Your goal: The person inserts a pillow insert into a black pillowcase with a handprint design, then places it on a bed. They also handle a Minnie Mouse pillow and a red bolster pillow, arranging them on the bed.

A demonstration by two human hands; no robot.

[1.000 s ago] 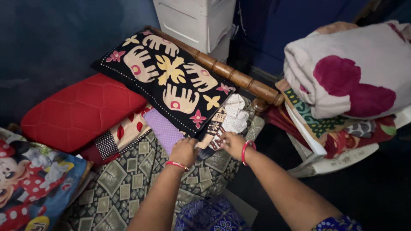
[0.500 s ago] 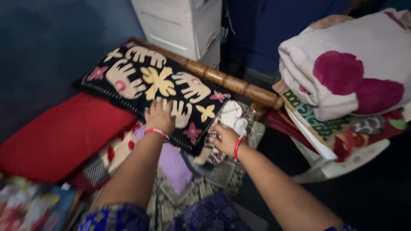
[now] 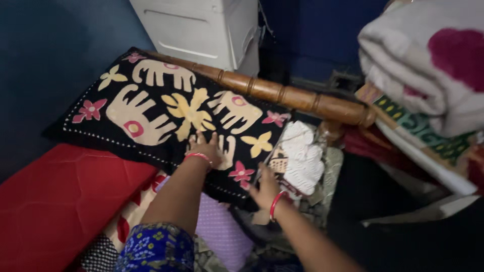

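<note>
A black pillow (image 3: 151,100) with cream elephant shapes and yellow and pink flowers lies against a turned wooden rail (image 3: 282,95). My left hand (image 3: 204,150) rests flat on the pillow's near part, fingers spread, with a red bangle on the wrist. My right hand (image 3: 264,185) is at the pillow's lower right corner, between it and a folded white lacy cloth (image 3: 302,158). Whether its fingers grip the corner is unclear. A purple dotted cloth (image 3: 222,231) lies under the pillow's near edge.
A red quilted cushion (image 3: 55,201) fills the lower left. A white plastic drawer unit (image 3: 201,30) stands behind the rail. On the right, a rolled white blanket with magenta patches (image 3: 428,75) sits on folded cloths over a white chair (image 3: 433,176).
My left hand has gone from the cloths up onto the pillow. The view has moved in closer and lower. My right hand stays at the pillow's corner.
</note>
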